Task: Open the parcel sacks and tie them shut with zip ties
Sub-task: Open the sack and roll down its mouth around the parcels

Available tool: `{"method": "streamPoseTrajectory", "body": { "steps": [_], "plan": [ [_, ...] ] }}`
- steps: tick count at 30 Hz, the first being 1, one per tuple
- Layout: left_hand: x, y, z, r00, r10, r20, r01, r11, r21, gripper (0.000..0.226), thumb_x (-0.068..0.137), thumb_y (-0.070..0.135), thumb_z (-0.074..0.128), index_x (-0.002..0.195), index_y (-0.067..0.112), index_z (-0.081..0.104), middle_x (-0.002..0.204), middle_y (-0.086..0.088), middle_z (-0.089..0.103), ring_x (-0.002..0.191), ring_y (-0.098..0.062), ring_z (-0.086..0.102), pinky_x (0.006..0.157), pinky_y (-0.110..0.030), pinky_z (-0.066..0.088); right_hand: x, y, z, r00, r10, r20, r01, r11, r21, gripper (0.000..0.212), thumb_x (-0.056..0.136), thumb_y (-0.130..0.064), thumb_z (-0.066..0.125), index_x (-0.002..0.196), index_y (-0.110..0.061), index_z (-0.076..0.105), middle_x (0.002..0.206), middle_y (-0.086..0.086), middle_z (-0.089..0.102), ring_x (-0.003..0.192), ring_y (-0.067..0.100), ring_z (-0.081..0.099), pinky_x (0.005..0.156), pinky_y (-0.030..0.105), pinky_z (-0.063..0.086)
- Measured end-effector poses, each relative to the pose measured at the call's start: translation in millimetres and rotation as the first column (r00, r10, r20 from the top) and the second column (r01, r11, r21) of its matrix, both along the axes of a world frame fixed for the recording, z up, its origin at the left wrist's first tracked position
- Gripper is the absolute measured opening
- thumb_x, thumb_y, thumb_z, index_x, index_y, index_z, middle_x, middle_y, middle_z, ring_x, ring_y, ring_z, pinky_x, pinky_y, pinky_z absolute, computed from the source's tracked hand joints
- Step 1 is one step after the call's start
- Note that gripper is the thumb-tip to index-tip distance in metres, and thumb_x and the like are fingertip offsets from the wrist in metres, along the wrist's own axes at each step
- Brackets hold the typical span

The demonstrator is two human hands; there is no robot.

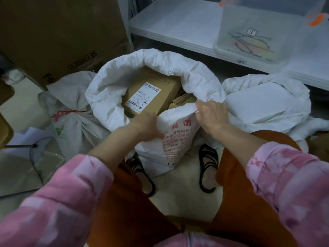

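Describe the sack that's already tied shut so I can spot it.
Start at the open white sack that both hands hold. The tied sack lies to its left, below the big cardboard box. It is greyer, its neck cinched, with red and green print.

Head view, close, steeply downward

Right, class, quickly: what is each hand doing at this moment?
Left hand: blurred, grips the near rim of the open white sack.
Right hand: fingers curled, pinches the same sack's rim.
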State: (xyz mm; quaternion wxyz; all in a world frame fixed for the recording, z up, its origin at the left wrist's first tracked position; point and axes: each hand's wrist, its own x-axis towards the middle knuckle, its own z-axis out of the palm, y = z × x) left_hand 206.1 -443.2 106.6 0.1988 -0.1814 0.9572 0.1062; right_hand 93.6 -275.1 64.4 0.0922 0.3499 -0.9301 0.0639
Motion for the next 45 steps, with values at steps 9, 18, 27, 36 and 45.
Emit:
{"method": "streamPoseTrajectory", "body": {
  "steps": [9,18,27,36,45],
  "plan": [
    [-61.3,18.7,12.4,0.989,0.119,0.087,-0.146,0.88,0.453,0.034,0.072,0.022,0.081,0.103,0.008,0.073,0.084,-0.007,0.067,0.062,-0.014,0.053,0.059,-0.024,0.047,-0.9,17.8,-8.1,0.984,0.092,-0.154,-0.119,0.976,-0.18,0.006,0.055,-0.004,0.059,0.054,-0.005,0.053,0.043,0.012,0.049,0.035,0.026,0.047,0.039,0.02,0.026],
    [-65.6,48.1,-14.0,0.995,-0.056,0.085,0.037,0.978,0.207,0.04,0.076,0.037,0.074,0.062,0.01,0.05,0.06,0.0,0.042,0.053,-0.012,0.039,0.048,-0.021,0.029,1.9,24.6,-7.5,0.994,0.015,0.112,0.008,0.98,-0.199,0.018,0.073,-0.003,0.059,0.066,-0.011,0.045,0.062,0.011,0.054,0.056,0.03,0.054,0.048,0.03,0.034],
    [-32.7,51.9,-41.0,0.965,-0.051,-0.256,-0.016,0.968,-0.252,0.027,0.088,0.01,0.055,0.115,0.009,0.053,0.11,-0.015,0.06,0.095,-0.032,0.063,0.067,-0.031,0.038,-7.4,10.5,33.6,0.717,-0.156,0.679,0.47,0.828,-0.306,0.047,0.085,-0.033,0.065,0.124,-0.007,0.055,0.122,0.007,0.057,0.113,0.023,0.054,0.083,0.029,0.041],
    [-0.9,71.1,-65.6,0.953,-0.162,-0.256,0.105,0.969,-0.222,0.029,0.086,0.001,0.049,0.114,0.007,0.051,0.113,-0.011,0.057,0.092,-0.033,0.062,0.064,-0.033,0.036,-27.7,-9.5,-2.8,0.415,-0.147,0.898,0.726,0.648,-0.229,0.022,0.088,-0.009,0.057,0.11,-0.007,0.056,0.091,0.005,0.056,0.071,0.018,0.054,0.033,0.015,0.033],
    [-41.7,54.8,-24.3,0.961,0.095,-0.259,-0.064,0.99,0.126,0.008,0.09,0.012,0.051,0.089,0.011,0.06,0.099,-0.008,0.061,0.087,-0.026,0.062,0.07,-0.032,0.049,-33.4,26.9,-9.0,-0.045,0.54,0.84,0.92,0.35,-0.176,0.017,0.098,-0.01,0.045,0.082,-0.015,0.049,0.069,-0.001,0.047,0.043,0.006,0.04,0.032,0.015,0.017]
  ]
}}
